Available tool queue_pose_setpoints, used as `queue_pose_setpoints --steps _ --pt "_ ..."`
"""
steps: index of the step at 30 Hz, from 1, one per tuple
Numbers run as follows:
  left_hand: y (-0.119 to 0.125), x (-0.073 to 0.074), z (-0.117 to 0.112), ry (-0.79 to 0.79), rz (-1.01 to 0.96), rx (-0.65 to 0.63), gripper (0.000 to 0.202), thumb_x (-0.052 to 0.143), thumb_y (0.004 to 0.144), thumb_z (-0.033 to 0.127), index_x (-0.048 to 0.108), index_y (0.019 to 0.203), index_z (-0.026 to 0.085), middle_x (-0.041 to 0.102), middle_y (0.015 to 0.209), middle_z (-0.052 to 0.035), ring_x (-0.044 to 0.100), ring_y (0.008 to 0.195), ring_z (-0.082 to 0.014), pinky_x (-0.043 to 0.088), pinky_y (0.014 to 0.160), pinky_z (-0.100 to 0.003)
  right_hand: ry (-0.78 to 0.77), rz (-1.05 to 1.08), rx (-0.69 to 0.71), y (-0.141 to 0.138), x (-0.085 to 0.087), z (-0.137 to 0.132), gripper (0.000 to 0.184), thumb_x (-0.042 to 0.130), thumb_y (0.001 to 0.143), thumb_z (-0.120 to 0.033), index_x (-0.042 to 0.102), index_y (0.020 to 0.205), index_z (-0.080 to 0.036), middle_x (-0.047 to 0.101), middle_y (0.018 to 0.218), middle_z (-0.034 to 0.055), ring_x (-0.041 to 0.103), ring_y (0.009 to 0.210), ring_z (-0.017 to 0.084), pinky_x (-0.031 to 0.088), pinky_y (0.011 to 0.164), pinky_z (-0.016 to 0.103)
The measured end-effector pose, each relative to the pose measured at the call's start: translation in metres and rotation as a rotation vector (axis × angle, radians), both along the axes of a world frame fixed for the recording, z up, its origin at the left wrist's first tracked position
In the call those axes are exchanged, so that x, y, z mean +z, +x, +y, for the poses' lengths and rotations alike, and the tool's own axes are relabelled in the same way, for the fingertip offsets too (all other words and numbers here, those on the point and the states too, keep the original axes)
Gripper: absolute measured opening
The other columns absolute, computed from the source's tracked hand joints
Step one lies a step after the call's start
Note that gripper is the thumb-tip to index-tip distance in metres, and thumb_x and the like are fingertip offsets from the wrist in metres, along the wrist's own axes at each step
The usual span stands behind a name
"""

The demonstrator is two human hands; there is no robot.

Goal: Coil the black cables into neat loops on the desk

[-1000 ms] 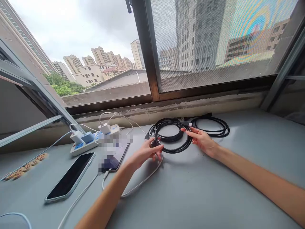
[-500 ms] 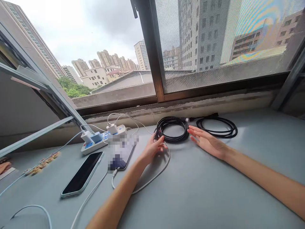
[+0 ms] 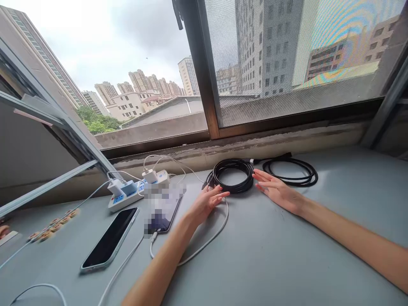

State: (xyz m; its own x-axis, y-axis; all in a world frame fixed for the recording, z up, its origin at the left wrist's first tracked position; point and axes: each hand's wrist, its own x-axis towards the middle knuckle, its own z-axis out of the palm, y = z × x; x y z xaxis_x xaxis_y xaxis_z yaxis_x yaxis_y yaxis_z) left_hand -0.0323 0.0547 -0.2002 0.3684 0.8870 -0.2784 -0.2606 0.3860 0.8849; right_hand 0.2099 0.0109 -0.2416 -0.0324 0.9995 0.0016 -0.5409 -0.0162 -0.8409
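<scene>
A coiled black cable (image 3: 234,188) lies on the grey tabletop below the window, several loops thick. My left hand (image 3: 208,202) is at the coil's near left side, fingers apart and pointing toward it; whether the fingertips touch it I cannot tell. At the coil's right edge my right hand (image 3: 276,192) is open, its fingers stretched out and the fingertips close to the loops. A second, thinner black cable coil (image 3: 310,180) lies just beyond my right hand. A white charging cable (image 3: 219,231) curves out from beneath my left hand.
Left of my hands lie a phone with a pale case (image 3: 110,240) and another phone (image 3: 170,212), partly blurred, with a cable plugged in. Behind them is a power strip (image 3: 119,204) with chargers. Small brown pieces (image 3: 52,227) lie farther left. The window wall (image 3: 197,159) bounds the back.
My left hand has loosened and its fingers have spread slightly away from the coil's left side. My right hand stays nearly in place. The view has shifted a little.
</scene>
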Motion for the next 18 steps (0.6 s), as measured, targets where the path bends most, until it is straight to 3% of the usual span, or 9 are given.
queue_pose_setpoints --steps 4,10,15,18 --pt "0.001 0.002 -0.001 -0.044 -0.027 0.06 0.038 0.073 0.069 0.008 0.045 0.093 0.017 0.057 0.099 -0.0073 0.063 0.098 -0.0228 0.054 0.056 -0.017 0.091 -0.054 0.01 -0.002 -0.006 0.003 0.051 0.07 0.071 -0.014 0.058 0.117 -0.029 0.038 0.139 -0.0014 0.03 0.13 0.017 0.029 0.109 0.034" --pt "0.004 0.015 -0.01 -0.084 0.027 0.174 0.028 0.071 0.071 0.008 0.051 0.089 0.015 0.057 0.102 -0.0095 0.064 0.093 -0.02 0.053 0.057 -0.018 0.232 -0.199 -0.013 -0.007 -0.015 0.007 0.069 0.074 0.07 -0.021 0.045 0.131 -0.033 0.025 0.146 0.0013 0.03 0.13 0.022 0.036 0.104 0.04" --pt "0.009 0.02 -0.029 0.064 0.353 0.314 0.047 0.068 0.071 0.015 0.043 0.111 0.017 0.054 0.095 -0.0076 0.06 0.072 -0.0133 0.046 0.046 -0.018 0.294 -0.364 -0.111 -0.01 -0.015 0.01 0.064 0.068 0.069 -0.026 0.046 0.129 -0.027 0.033 0.142 0.0068 0.039 0.124 0.026 0.041 0.098 0.043" --pt "0.014 0.021 -0.039 0.2 0.472 0.36 0.052 0.062 0.073 0.014 0.036 0.118 0.017 0.05 0.101 -0.0093 0.057 0.071 -0.0121 0.043 0.042 -0.018 0.387 -0.541 -0.187 -0.013 -0.013 0.009 0.052 0.059 0.073 -0.028 0.048 0.124 -0.024 0.042 0.134 0.0079 0.044 0.119 0.025 0.044 0.093 0.041"
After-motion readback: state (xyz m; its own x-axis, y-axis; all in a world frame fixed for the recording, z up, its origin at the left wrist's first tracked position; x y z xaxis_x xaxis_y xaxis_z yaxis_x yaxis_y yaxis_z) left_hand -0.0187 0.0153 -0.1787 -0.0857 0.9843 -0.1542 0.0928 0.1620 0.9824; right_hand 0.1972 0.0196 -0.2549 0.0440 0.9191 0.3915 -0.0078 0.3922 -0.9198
